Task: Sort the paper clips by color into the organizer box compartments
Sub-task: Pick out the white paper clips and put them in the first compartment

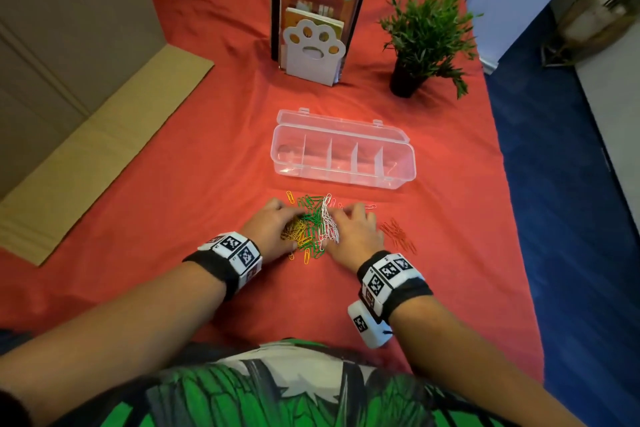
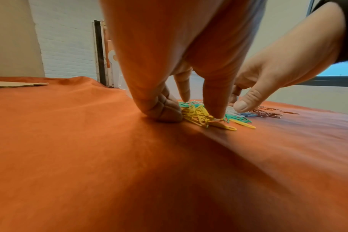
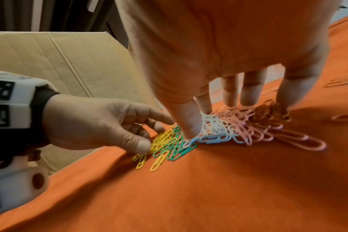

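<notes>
A mixed heap of paper clips [image 1: 313, 224] lies on the red cloth, just in front of the clear organizer box [image 1: 341, 179], whose lid is open and whose compartments look empty. My left hand [image 1: 277, 229] curls over the heap's left side, with yellow clips [image 2: 195, 114] caught between its thumb and bent fingers. My right hand [image 1: 351, 224] rests on the right side, with straight, spread fingers [image 3: 248, 97] pressing on white clips [image 3: 213, 125] and pink clips [image 3: 258, 130]. Green clips [image 3: 177, 147] lie between the hands. Several red clips [image 1: 398, 234] lie apart at the right.
Behind the box stand a paw-shaped bookend with books [image 1: 311, 52] and a potted plant [image 1: 426, 38]. Flattened cardboard [image 1: 86, 135] covers the table's left side. The table's right edge [image 1: 509, 204] drops to blue floor.
</notes>
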The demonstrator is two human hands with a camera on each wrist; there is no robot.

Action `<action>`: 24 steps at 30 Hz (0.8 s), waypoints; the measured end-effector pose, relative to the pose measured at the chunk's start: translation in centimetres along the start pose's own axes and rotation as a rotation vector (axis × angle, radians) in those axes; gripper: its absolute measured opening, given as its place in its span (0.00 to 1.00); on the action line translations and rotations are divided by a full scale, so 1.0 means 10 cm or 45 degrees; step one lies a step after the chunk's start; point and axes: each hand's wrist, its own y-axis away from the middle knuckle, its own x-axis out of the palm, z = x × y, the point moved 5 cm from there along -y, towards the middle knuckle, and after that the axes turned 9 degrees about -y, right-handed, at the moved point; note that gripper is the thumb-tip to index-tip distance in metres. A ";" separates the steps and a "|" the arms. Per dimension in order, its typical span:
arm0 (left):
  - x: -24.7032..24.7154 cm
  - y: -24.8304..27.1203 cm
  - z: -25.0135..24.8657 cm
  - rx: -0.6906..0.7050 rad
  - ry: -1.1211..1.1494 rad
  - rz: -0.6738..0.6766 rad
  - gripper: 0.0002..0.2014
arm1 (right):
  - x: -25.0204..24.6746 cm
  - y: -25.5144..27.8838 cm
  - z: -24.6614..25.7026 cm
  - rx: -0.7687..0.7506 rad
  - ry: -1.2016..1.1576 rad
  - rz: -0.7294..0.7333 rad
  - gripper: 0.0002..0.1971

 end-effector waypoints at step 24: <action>0.04 -0.10 -0.16 -0.101 -0.076 -0.072 0.12 | 0.04 -0.01 -0.06 -0.181 -0.284 -0.054 0.11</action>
